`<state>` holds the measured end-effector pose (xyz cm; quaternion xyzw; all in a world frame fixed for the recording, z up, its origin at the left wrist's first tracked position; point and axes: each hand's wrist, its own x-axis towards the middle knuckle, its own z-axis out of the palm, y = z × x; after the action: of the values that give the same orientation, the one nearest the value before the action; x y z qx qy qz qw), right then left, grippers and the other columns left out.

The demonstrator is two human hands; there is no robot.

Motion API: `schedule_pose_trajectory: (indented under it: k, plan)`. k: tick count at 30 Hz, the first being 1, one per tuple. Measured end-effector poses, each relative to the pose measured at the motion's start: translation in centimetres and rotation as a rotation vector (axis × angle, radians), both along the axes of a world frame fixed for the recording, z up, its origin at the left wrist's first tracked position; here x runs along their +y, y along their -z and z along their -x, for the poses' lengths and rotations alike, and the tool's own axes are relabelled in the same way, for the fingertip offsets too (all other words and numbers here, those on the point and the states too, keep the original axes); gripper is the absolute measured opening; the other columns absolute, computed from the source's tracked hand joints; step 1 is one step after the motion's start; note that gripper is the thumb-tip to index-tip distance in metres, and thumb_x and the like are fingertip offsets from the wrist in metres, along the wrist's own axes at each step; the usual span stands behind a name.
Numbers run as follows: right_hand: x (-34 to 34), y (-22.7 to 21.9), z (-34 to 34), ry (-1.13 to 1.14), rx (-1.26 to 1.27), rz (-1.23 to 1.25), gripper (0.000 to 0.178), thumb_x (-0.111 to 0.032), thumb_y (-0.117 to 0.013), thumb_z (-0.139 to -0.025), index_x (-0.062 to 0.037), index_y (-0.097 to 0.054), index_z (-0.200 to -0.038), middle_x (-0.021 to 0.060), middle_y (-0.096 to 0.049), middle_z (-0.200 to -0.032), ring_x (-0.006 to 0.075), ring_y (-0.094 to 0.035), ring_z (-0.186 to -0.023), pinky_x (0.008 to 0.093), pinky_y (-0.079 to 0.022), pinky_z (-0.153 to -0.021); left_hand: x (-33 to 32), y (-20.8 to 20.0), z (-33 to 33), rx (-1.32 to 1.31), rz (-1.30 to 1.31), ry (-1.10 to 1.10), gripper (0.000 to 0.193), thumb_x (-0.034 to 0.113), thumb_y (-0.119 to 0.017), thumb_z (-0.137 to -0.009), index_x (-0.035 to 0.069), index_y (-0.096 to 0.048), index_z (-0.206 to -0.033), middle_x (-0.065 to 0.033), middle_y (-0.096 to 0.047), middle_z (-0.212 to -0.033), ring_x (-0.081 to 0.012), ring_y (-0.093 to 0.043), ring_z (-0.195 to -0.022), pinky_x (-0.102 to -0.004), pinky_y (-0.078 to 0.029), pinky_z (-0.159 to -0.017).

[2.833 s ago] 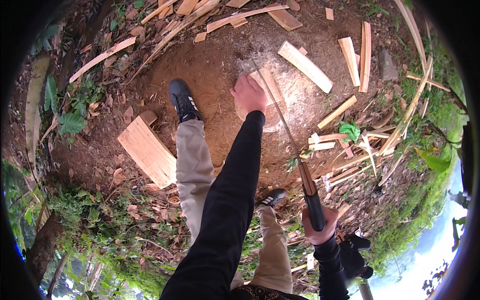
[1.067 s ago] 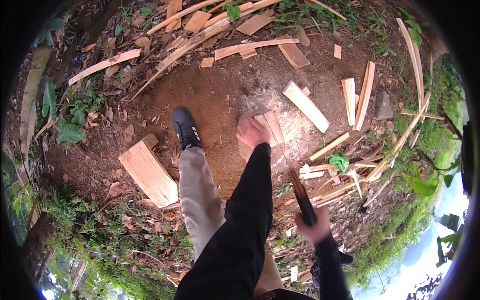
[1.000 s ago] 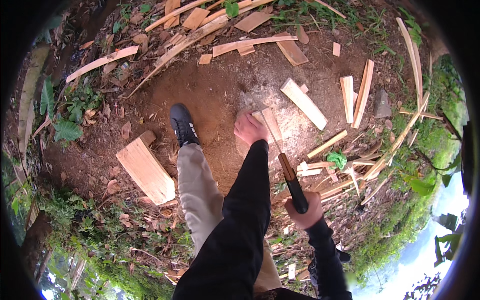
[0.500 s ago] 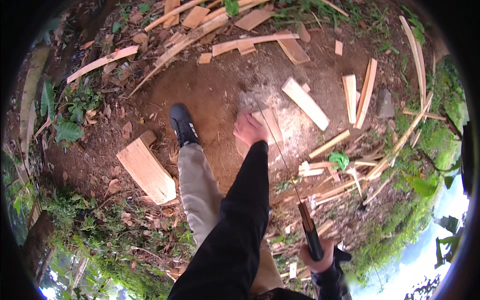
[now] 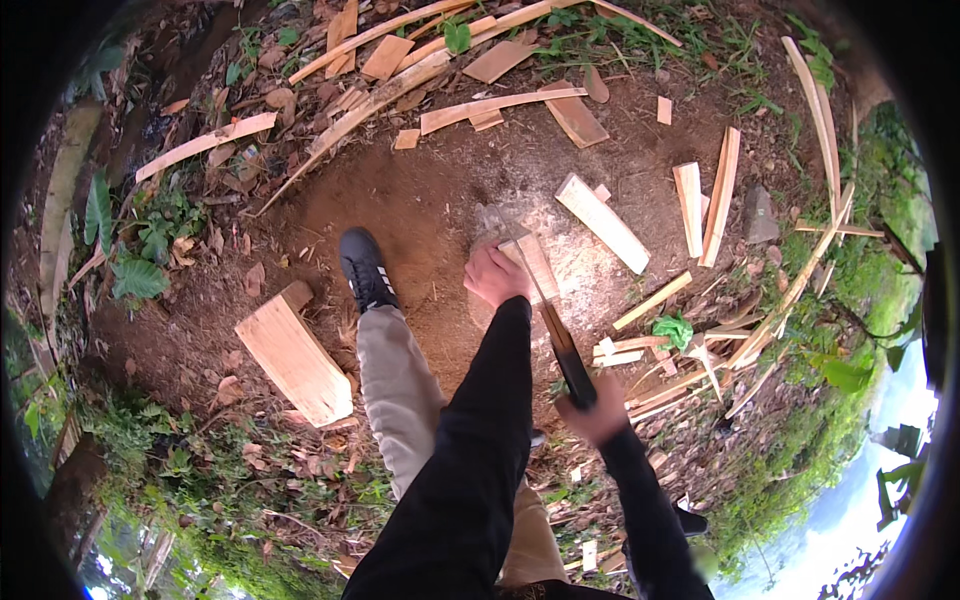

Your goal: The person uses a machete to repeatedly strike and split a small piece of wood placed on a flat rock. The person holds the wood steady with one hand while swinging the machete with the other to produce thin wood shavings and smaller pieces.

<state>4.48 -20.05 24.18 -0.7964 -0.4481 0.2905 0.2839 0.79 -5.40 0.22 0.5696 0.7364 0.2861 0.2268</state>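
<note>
My left hand (image 5: 496,276) is closed on the left side of a short piece of wood (image 5: 538,268), holding it on a pale, dust-covered block low to the ground. My right hand (image 5: 597,408) grips the dark handle of a machete (image 5: 562,345). Its narrow blade is smeared by motion and reaches up past the wood, close beside my left fingers. Whether the blade touches the wood, I cannot tell. The fingertips of my left hand are partly hidden.
A thick squared timber (image 5: 295,355) lies left of my shoe (image 5: 366,265). To the right are a split plank (image 5: 603,225), a grey stone (image 5: 761,216), a green crumpled bag (image 5: 673,331) and several strips. More strips and flat offcuts (image 5: 500,62) lie at the far side.
My right hand has come up and left with the machete, bringing its handle nearer the wood. My left hand stays at the wood. The view has shifted slightly.
</note>
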Motion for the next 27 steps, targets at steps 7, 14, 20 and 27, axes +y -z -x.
schedule_pose_trajectory:
  k: [7,14,20,27]
  plan:
    - [-11.7,-7.7,-0.6,0.024,0.309,0.429,0.019,-0.017,-0.067,-0.073,-0.005,-0.058,-0.061,0.0106,-0.051,-0.048,0.0213,-0.055,-0.04,0.0333,-0.042,-0.043,0.5,0.9,1.3,0.035,-0.05,-0.061,0.026,0.025,-0.041,-0.095,0.017,-0.066,-0.098,-0.0047,-0.067,-0.094,-0.0284,-0.057,-0.096,-0.0433,-0.036,-0.087]
    - [-3.4,0.8,-0.5,0.1,0.353,0.23,0.024,-0.02,-0.071,-0.073,-0.0046,-0.057,-0.062,0.0087,-0.054,-0.048,0.0244,-0.057,-0.043,0.0351,-0.043,-0.043,1.7,0.6,0.2,0.075,-0.033,-0.054,0.027,0.024,-0.042,-0.095,0.014,-0.067,-0.094,-0.0075,-0.066,-0.088,-0.03,-0.058,-0.092,-0.0445,-0.038,-0.083]
    - [-9.0,-6.9,0.6,0.047,0.331,0.329,0.024,-0.008,-0.066,-0.07,-0.0067,-0.049,-0.054,0.0023,-0.047,-0.046,0.0107,-0.046,-0.041,0.0302,-0.035,-0.041,0.3,0.5,1.0,0.085,-0.031,-0.048,0.027,0.024,-0.041,-0.095,0.016,-0.067,-0.094,-0.006,-0.068,-0.09,-0.0285,-0.058,-0.094,-0.043,-0.038,-0.085]
    - [-2.8,-3.2,0.0,0.004,0.308,0.304,0.024,-0.016,-0.072,-0.072,-0.004,-0.055,-0.059,0.0099,-0.053,-0.048,0.0224,-0.055,-0.042,0.0346,-0.042,-0.045,1.0,2.0,2.5,0.08,-0.027,-0.065,0.028,0.027,-0.041,-0.095,0.016,-0.067,-0.095,-0.0056,-0.067,-0.092,-0.0281,-0.058,-0.093,-0.0424,-0.038,-0.084]
